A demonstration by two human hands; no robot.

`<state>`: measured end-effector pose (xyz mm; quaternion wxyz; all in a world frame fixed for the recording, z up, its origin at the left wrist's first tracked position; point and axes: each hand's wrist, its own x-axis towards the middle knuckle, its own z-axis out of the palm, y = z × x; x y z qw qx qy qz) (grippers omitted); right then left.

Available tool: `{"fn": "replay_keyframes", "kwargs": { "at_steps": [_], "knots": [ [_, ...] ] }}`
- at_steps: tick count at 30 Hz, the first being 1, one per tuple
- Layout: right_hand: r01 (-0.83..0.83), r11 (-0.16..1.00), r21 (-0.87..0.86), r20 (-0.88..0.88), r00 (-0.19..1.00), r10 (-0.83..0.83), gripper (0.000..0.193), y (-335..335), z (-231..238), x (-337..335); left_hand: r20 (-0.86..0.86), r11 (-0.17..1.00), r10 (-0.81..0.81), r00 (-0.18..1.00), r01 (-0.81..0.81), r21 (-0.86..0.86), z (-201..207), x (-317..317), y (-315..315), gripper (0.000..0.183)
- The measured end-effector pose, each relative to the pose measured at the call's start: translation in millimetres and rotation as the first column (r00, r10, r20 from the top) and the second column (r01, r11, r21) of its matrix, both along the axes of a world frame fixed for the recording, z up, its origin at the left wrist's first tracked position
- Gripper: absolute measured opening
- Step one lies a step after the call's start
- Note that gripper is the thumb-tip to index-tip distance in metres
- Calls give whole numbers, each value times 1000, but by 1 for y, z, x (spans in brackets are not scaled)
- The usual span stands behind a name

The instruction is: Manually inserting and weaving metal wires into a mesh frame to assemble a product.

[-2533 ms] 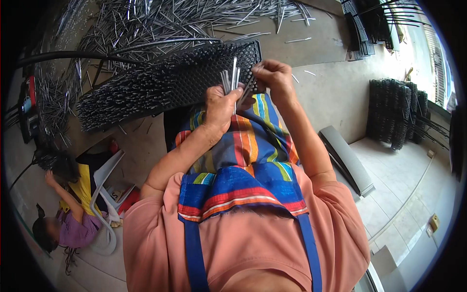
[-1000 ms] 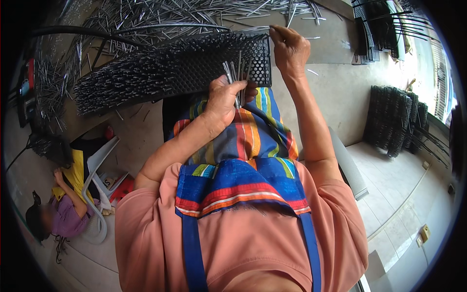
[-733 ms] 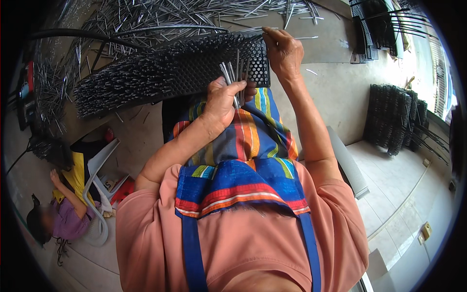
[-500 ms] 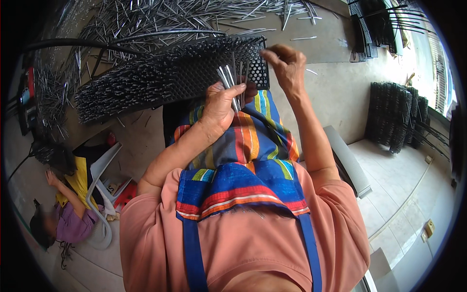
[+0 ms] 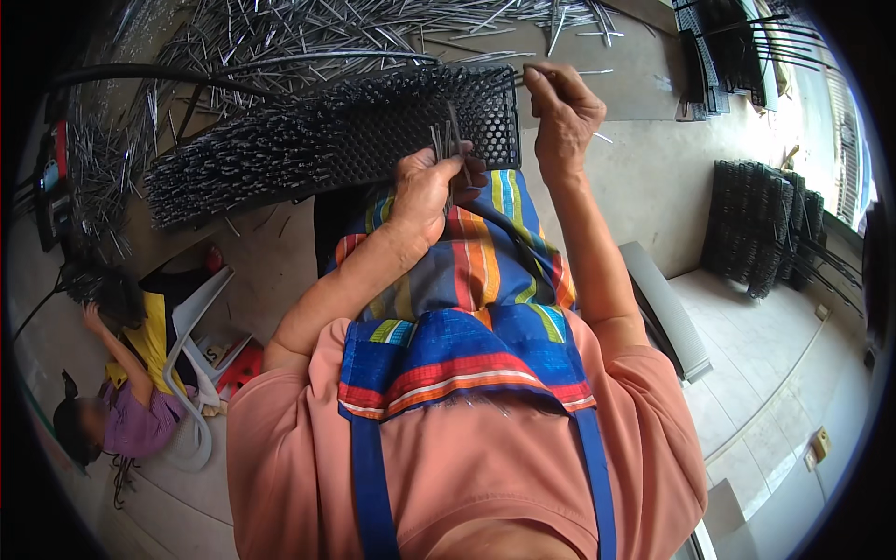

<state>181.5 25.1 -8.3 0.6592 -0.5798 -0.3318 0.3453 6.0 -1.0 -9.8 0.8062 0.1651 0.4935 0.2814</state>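
Note:
A long black tray with a honeycomb of holes lies across the far side of my lap. Upright dark thin rods pack its left part, while bare holes show toward the right end. My left hand is closed round a small bundle of thin metal rods, over the tray's near edge. Beyond the tray's right end, my right hand is raised with thumb and fingers pinched together. Whatever the pinch holds, if anything, is too small to make out.
Loose metal rods lie heaped on the floor beyond the tray. Dark mesh-like stacks stand at the right, beside a grey panel. Another person sits at the left near a grey chair frame.
My right hand has moved a little to the right and farther away. The rods in my left hand stand more upright. At the left, the other person's arm has shifted slightly.

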Motion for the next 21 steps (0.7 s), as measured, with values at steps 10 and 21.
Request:
{"fn": "replay_keyframes", "kwargs": {
  "at_steps": [10, 21],
  "knots": [
    [-55, 986, 158, 483, 875, -29, 10, 12, -4, -8, 16, 999, -7, 1000, 8, -48, -3, 1, 6, 18],
    [-89, 994, 70, 586, 810, 31, 10, 13, -10, -10, 39, 998, -68, 997, 68, -2, 3, -11, -9, 16]
  ]
}}
